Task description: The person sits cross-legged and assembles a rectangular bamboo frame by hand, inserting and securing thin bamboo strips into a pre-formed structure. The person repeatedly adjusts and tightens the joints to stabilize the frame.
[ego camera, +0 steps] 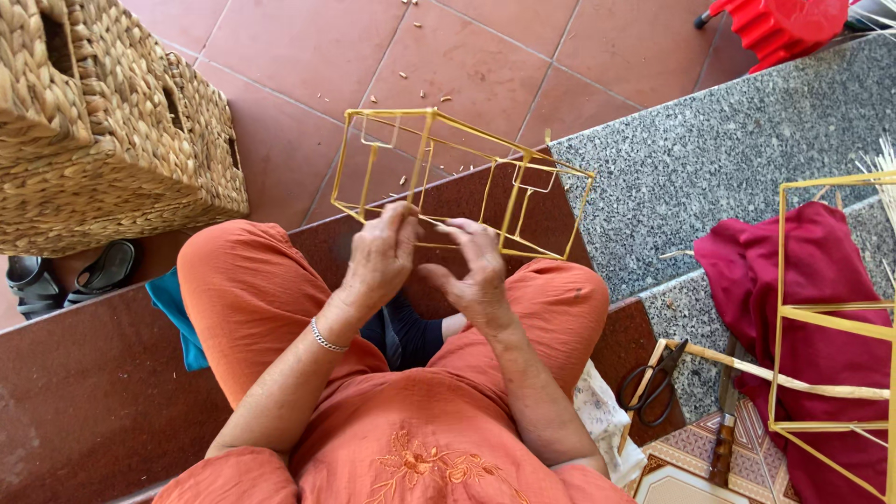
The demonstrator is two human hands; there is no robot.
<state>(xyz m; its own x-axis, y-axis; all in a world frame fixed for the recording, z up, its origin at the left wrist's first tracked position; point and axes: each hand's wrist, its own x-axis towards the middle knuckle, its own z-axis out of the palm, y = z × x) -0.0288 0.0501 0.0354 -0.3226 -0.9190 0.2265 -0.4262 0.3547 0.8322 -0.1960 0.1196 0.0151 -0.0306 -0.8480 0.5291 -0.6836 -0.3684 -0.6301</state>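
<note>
Holding the yellow stick frame out over my knees, I have my left hand and my right hand meeting at its near lower rail, fingers of both bunched and pinching that thin stick at one spot. The frame looks well on to me: its long box outline stands whole, with uprights and small square panels set in at both ends, so I judge what is left is mostly binding joints like this one. A second, larger frame lies to my right over a dark red cloth, near the scissors on the granite step. Stick offcuts dot the tiled floor past a woven basket.
</note>
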